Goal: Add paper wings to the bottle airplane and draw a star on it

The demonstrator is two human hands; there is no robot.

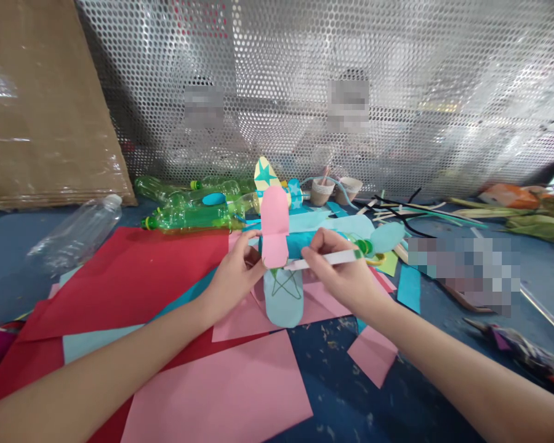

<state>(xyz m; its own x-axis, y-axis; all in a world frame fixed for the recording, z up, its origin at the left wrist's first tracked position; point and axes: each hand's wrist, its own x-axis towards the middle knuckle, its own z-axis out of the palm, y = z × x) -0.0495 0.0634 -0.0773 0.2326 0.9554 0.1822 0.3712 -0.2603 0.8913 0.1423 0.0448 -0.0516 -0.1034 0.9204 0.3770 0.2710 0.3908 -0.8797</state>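
A paper-covered bottle plane (297, 243) lies before me, its body wrapped in blue paper with a green cap at the right end. A pink paper strip (275, 212) stands up across it. Below hangs a light blue rounded wing (284, 311) with a star outline drawn on it. My left hand (240, 267) is closed round the plane's left end, by the pink strip's lower edge. Between the fingers of my right hand (339, 267) is a white marker pen (337, 256), its tip at the top of the light blue wing.
Red sheets (166, 264) and a pink sheet (231, 394) cover the front left. Green bottles (194, 216) and a clear bottle (80, 227) lie behind. Two small cups (322, 194) stand by the perforated metal wall (281, 86). Pipe cleaners (410, 215) and scissors (526, 344) are at right.
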